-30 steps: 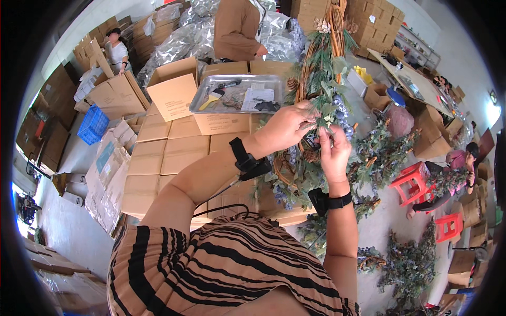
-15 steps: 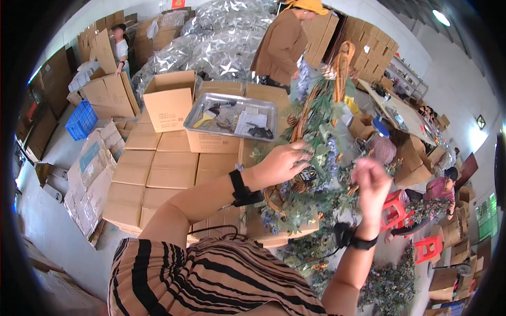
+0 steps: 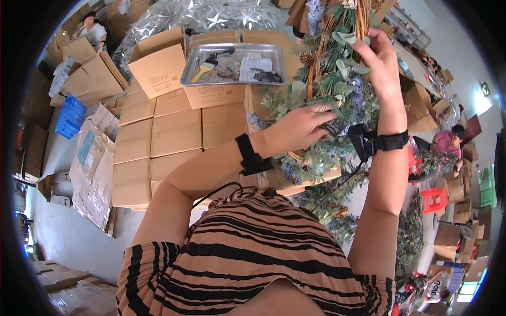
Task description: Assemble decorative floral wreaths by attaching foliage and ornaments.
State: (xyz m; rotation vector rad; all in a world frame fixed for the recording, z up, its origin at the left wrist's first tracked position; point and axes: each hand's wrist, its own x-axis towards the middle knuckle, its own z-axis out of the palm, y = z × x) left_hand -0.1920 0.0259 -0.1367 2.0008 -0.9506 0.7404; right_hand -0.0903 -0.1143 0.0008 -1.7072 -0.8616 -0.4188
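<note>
A wreath [image 3: 345, 79] of vine twigs, green leaves, blue flowers and pine cones stands before me at the edge of the stacked boxes. My left hand [image 3: 298, 127] reaches into its lower middle, its fingers closed at a small black tag [image 3: 333, 126] among the leaves. Higher up, my right hand [image 3: 382, 63] has thumb and fingers curled round the wreath's right side, by the vine twigs and a pale leaf. Black straps with small devices circle both wrists.
Closed cartons [image 3: 176, 129] form the work surface. On them are a metal tray [image 3: 237, 84] with a brush and papers, and an open box [image 3: 155, 63]. More garlands [image 3: 408, 231] hang low on the right, near a red stool [image 3: 433, 200]. Other people work farther off.
My right hand has gone up and forward from the wreath's right side to its upper vines. My left hand stays by the tag. The view has tilted lower.
</note>
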